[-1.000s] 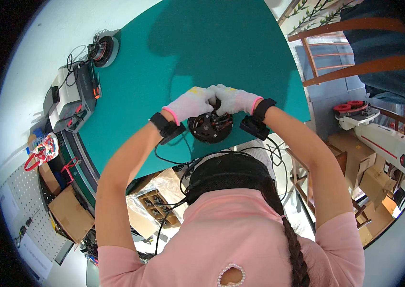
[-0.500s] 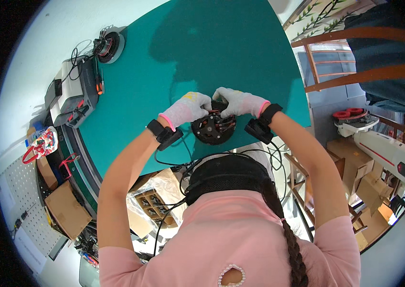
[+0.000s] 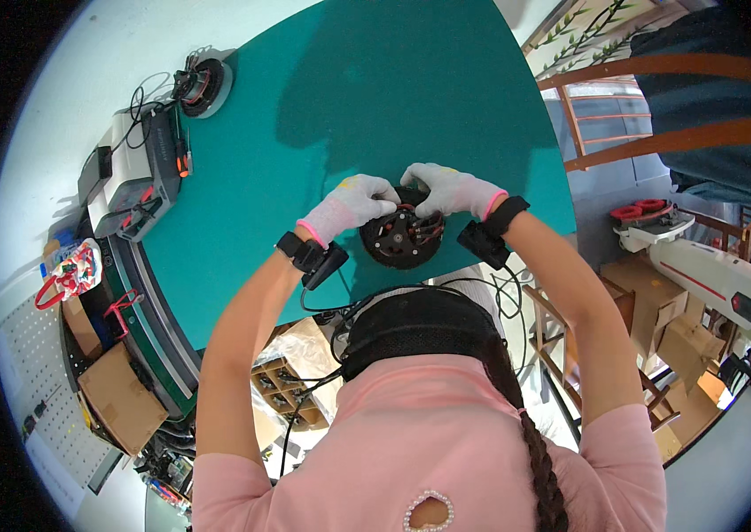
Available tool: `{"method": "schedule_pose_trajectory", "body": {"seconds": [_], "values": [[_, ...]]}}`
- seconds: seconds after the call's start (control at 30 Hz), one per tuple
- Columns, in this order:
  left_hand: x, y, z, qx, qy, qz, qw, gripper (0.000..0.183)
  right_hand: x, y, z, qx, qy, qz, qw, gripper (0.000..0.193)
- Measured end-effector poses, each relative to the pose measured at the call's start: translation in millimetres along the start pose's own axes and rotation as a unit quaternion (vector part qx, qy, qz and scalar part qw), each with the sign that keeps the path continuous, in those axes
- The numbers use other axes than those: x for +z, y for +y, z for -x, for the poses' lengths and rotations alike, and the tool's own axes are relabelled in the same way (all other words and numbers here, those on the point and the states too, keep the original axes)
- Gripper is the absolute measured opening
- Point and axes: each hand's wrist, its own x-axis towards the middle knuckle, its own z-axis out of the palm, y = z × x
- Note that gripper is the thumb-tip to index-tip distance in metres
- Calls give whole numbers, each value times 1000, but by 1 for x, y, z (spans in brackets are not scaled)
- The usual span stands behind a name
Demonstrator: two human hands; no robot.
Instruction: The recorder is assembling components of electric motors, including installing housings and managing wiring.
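Note:
Near the front edge of the green-topped table sits a round black motor-like unit (image 3: 396,244) with small screws and dark reddish wires on its upper face. My left hand (image 3: 359,204), in a pale knitted glove with a pink cuff, has its fingers closed on the unit's far left part. My right hand (image 3: 452,191), gloved the same way, pinches at the far right part, by the wires. Both sets of fingertips nearly meet there, and exactly what they pinch is too small to make out. Each wrist wears a black strapped module with a cable.
A similar round unit (image 3: 204,88) with wires stands at the table's far left, next to a grey-and-white device (image 3: 136,177) and orange-handled screwdrivers (image 3: 183,160). Cardboard boxes (image 3: 123,397) lie below on the left. A wooden chair (image 3: 610,115) and another person are at the right.
The round unit and both hands have shifted slightly to the right. My fingers stay on its far side.

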Motion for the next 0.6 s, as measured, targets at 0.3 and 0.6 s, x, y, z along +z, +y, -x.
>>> {"method": "schedule_pose_trajectory", "body": {"seconds": [0.3,0.6], "values": [[-1,3,3,13,26,9,1000,22,-7,-11,3,50,-34,-32,998,56],[-9,-17,55,-3,97,124,988,30,-2,4,18,30,47,-157,986,47]]}}
